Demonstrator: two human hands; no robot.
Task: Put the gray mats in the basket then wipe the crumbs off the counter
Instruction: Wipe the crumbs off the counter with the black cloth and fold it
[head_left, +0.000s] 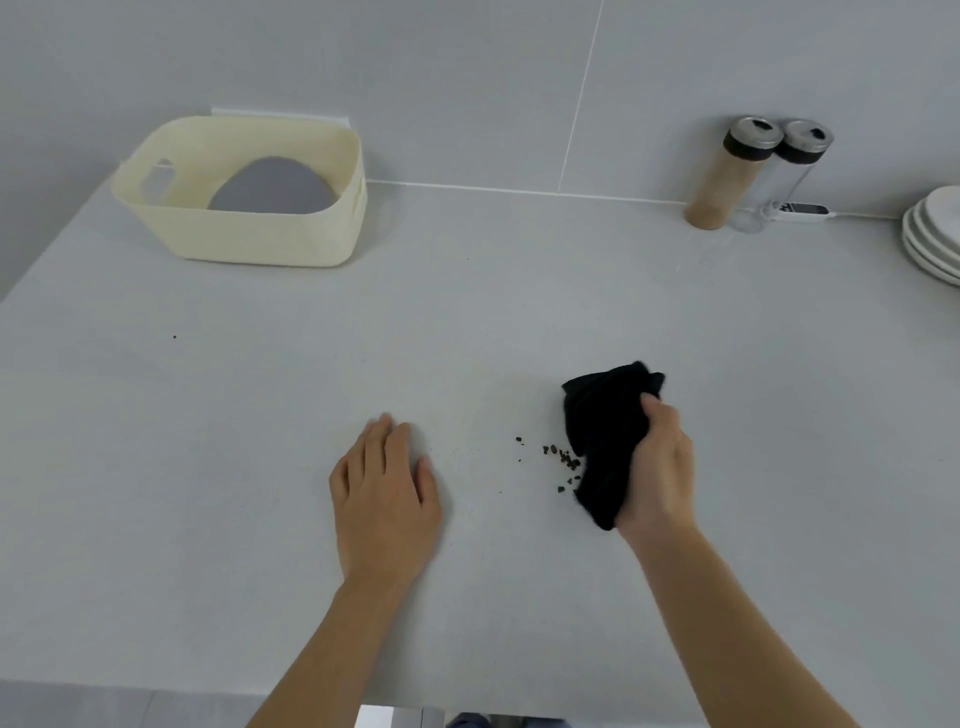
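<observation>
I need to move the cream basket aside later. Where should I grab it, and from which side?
Take the cream basket by the handle cutout in its left end wall, coming from the left with fingers hooked through the slot. The walls are tall and smooth, so the cutout is probably the surest hold. The gray mat inside lies clear of it.

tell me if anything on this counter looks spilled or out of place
Yes: dark crumbs lie scattered on the gray counter, just left of the black cloth bunched in the right hand. A lone speck sits farther left. The gray mat is in the cream basket, where it belongs.
</observation>
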